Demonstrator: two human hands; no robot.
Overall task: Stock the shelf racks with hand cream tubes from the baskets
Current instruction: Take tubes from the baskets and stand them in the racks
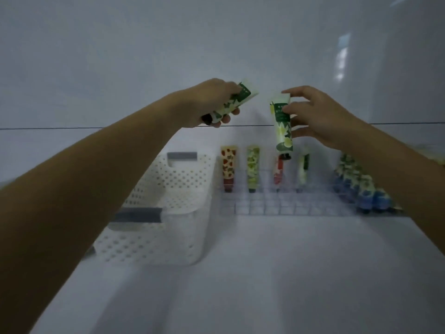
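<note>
My left hand (212, 102) grips a green-and-white hand cream tube (240, 97), tilted with its dark cap toward my palm. My right hand (320, 116) pinches a second green-and-white tube (283, 126) that hangs upright, cap down, just above the clear grid rack (277, 203). In the rack's back row stand a red strawberry tube (228, 168), a green tube (252, 168), a red tube (278, 173) and a green-white tube (303, 169). Several blue and green tubes (361, 189) fill the rack's right side.
A white perforated basket (163, 213) with grey handles sits left of the rack on the white shelf; I see no tubes inside it. A white back wall rises behind. Bare shelf surface lies in front of the rack.
</note>
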